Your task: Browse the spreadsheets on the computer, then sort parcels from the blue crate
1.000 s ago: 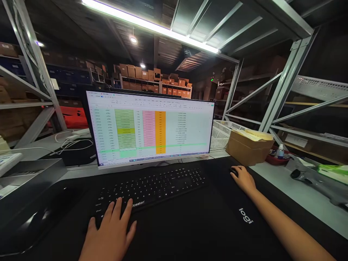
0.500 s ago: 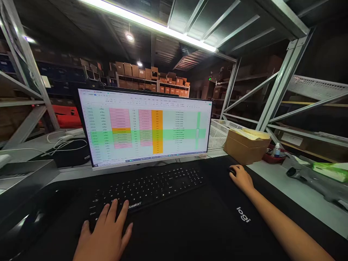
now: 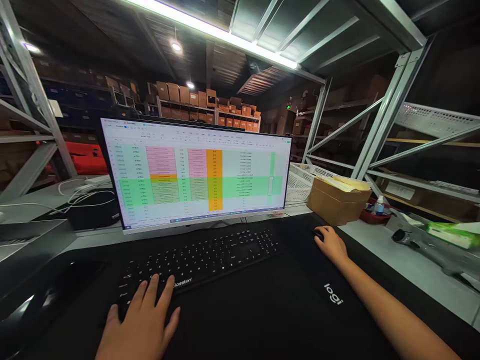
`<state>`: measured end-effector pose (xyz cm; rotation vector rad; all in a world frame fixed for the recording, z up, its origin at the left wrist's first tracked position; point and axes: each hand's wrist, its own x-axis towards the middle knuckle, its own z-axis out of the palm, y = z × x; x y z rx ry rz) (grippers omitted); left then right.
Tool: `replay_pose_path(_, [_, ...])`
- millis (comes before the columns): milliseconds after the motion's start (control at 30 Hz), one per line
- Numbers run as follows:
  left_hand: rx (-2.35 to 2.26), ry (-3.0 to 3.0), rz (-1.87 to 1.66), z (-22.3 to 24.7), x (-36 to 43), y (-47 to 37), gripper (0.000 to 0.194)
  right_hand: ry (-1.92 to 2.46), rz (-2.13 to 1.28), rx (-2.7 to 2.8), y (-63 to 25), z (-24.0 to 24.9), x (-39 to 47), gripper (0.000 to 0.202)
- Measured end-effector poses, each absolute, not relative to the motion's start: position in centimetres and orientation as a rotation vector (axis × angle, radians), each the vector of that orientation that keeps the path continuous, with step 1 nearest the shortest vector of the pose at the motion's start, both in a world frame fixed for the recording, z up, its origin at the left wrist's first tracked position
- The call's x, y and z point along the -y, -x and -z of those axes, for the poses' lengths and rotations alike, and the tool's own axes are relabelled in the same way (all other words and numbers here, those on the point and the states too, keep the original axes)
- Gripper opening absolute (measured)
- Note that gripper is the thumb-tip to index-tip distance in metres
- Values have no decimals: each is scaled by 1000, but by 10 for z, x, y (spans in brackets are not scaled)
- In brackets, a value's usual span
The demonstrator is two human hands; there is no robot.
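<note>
My left hand lies with its fingers spread over the lower left keys of a black keyboard. Out to the right, my right hand is curled over a dark computer mouse, most of which the fingers hide. Both rest on a wide black desk mat with a white "logi" mark. Behind the keyboard stands a wide monitor showing a spreadsheet with pink, orange and green columns. A green highlighted band crosses several rows, and a narrow outlined selection sits near its right end.
Right of the monitor are a cardboard box, white plastic baskets, a small bottle and a dark handheld scanner. White cables and a grey metal tray lie at the left. Metal shelving frames the desk.
On the screen, the green band and the outlined selection have grown downward over more rows. The view has shifted slightly; both hands keep their places on keyboard and mouse.
</note>
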<state>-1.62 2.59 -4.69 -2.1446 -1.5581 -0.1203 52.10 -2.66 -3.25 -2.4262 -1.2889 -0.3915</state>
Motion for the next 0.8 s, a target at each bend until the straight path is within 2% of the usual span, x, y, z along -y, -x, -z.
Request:
replay_pose_path(267, [1558, 2153, 83, 52, -33, 18, 58, 2450, 408, 1286, -519, 29, 26, 38])
replay_pose_path(400, [1619, 2197, 77, 35, -19, 14, 57, 2455, 372, 1337, -519, 30, 33, 43])
replay_pose_path(633, [1790, 2254, 84, 7, 0, 5, 59, 2380, 417, 1415, -570, 64, 21, 53])
replay_pose_path(800, [1920, 2156, 151, 5, -4, 6, 72, 2290, 435, 1425, -587, 79, 10, 54])
